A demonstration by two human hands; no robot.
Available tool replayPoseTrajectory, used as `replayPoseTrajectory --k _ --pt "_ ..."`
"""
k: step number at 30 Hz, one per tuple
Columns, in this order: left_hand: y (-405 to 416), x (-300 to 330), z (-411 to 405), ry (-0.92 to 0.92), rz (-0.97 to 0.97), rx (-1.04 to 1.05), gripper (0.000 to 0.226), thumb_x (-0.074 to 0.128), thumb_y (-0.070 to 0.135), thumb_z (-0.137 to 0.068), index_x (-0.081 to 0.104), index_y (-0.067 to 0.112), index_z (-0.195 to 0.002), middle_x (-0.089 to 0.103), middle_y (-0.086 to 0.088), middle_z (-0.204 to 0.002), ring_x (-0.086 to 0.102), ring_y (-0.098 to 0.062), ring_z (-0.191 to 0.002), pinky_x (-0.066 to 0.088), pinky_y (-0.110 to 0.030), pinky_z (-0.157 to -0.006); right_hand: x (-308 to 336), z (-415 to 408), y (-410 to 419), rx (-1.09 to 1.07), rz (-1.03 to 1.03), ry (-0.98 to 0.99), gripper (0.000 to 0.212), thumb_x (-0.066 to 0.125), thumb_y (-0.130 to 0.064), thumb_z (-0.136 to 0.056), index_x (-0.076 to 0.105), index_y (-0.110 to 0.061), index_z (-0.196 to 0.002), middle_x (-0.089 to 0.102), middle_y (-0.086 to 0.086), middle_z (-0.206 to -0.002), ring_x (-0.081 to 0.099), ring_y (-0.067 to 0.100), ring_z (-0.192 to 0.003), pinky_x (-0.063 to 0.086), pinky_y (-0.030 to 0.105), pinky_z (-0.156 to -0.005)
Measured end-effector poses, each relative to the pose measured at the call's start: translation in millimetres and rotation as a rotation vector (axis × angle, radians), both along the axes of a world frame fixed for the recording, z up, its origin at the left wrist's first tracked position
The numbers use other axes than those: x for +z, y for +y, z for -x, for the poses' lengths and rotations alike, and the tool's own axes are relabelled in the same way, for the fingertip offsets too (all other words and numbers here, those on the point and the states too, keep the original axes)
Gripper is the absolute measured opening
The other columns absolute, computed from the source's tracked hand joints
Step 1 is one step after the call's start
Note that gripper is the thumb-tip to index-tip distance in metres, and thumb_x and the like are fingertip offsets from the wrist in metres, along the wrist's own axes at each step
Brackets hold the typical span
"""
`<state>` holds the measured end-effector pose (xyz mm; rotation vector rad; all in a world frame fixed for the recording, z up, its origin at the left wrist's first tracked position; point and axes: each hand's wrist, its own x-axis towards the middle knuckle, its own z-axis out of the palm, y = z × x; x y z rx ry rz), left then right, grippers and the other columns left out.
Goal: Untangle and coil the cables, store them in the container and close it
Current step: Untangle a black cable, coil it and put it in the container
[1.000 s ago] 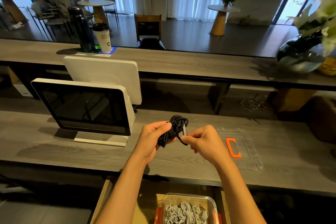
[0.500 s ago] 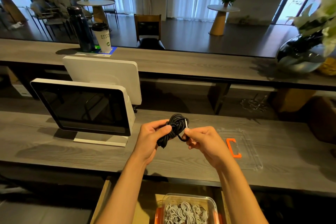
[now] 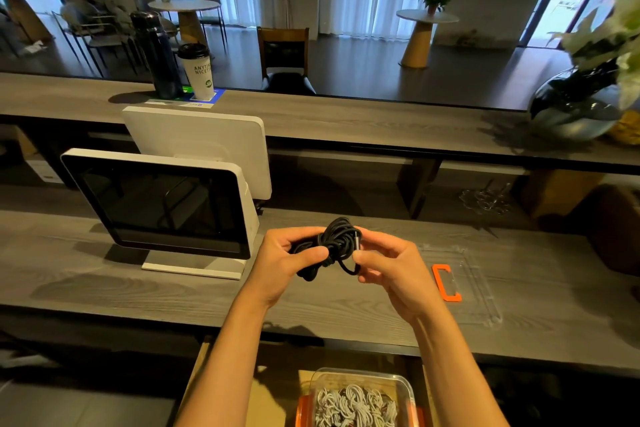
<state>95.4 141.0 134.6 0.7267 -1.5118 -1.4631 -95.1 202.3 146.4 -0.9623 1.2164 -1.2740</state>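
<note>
Over the last second I have brought the plug end in from where it stuck out and pressed it against the black cable bundle (image 3: 334, 243), so the coil looks nearly finished and I judge tucking the tail is what remains before storing it. My left hand (image 3: 287, 262) grips the left half of the bundle, thumb laid across the front. My right hand (image 3: 388, 265) pinches the plug and short loop against the bundle's right side, fingers curled. Both forearms reach forward over the desk (image 3: 173, 291). The open container (image 3: 363, 399), already holding grey cables, sits below my wrists; its clear lid (image 3: 464, 284) lies just right of my right hand.
</note>
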Motion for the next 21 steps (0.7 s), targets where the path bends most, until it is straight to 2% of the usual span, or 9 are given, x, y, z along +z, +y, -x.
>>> replayPoseTrajectory --k 2,5,8,12,15,18,21 --pt "0.4 0.0 -0.9 -0.007 0.0 0.0 0.035 0.075 0.032 -0.074 0.076 0.022 -0.108 0.077 -0.003 -0.103 0.071 -0.02 -0.101 0.056 -0.026 -0.078 1.1 -2.5 -0.8 -0.075 0.002 -0.03 0.026 0.076 -0.015 -0.078 0.079 -0.012 -0.105 0.071 0.022 -0.095 0.061 0.023 -0.068 0.053 0.028 -0.061" --pt "-0.9 -1.2 -1.1 -0.05 0.018 -0.011 0.032 0.077 0.024 -0.077 0.075 0.021 -0.108 0.077 -0.001 -0.102 0.072 -0.019 -0.1 0.056 -0.026 -0.079 2.3 -2.6 -2.1 -0.164 -0.004 -0.03 0.009 0.073 -0.005 -0.084 0.079 -0.006 -0.09 0.071 0.017 -0.078 0.06 0.019 -0.062 0.053 0.027 -0.057" --pt "-2.1 -1.0 0.4 -0.076 0.016 -0.012 0.029 0.075 0.017 -0.079 0.075 0.02 -0.108 0.077 -0.001 -0.101 0.072 -0.018 -0.099 0.055 -0.024 -0.077 3.2 -4.5 -1.5 -0.199 0.022 0.049 0.005 0.074 -0.003 -0.084 0.078 -0.006 -0.085 0.073 0.014 -0.075 0.067 0.02 -0.066 0.055 0.028 -0.061" --pt "-3.4 -3.1 1.4 -0.03 -0.093 -0.017 0.031 0.077 0.031 -0.073 0.079 0.024 -0.103 0.077 -0.007 -0.101 0.072 -0.024 -0.098 0.058 -0.031 -0.078 2.9 -10.4 -0.7 -0.256 0.069 0.114 0.009 0.072 -0.003 -0.085 0.075 -0.006 -0.078 0.074 0.011 -0.073 0.071 0.02 -0.069 0.058 0.029 -0.065" --pt "-4.6 -5.0 5.5 0.026 -0.213 -0.046 0.029 0.077 0.018 -0.078 0.077 0.013 -0.106 0.075 -0.015 -0.105 0.071 -0.031 -0.101 0.06 -0.037 -0.08 -0.4 -13.7 -2.8 -0.287 0.097 0.156 0.009 0.071 -0.005 -0.087 0.072 -0.005 -0.079 0.073 0.007 -0.073 0.069 0.015 -0.068 0.058 0.027 -0.064" --pt "0.5 -1.2 16.2 0.123 -0.421 -0.017 0.032 0.067 0.021 -0.079 0.074 0.004 -0.104 0.074 -0.018 -0.105 0.072 -0.028 -0.099 0.061 -0.036 -0.077 -4.0 -16.0 -3.6 -0.302 0.165 0.211 0.004 0.069 -0.009 -0.09 0.072 -0.011 -0.09 0.073 0.001 -0.084 0.069 0.01 -0.077 0.055 0.022 -0.062" --pt "0.5 0.3 22.5 0.192 -0.535 0.055 0.035 0.068 0.026 -0.077 0.074 0.004 -0.103 0.074 -0.018 -0.105 0.072 -0.026 -0.097 0.061 -0.033 -0.074 -7.5 -14.2 -3.5 -0.21 0.18 0.229 0.024 0.073 -0.007 -0.086 0.07 -0.015 -0.109 0.071 0.004 -0.1 0.069 0.014 -0.086 0.057 0.025 -0.066"
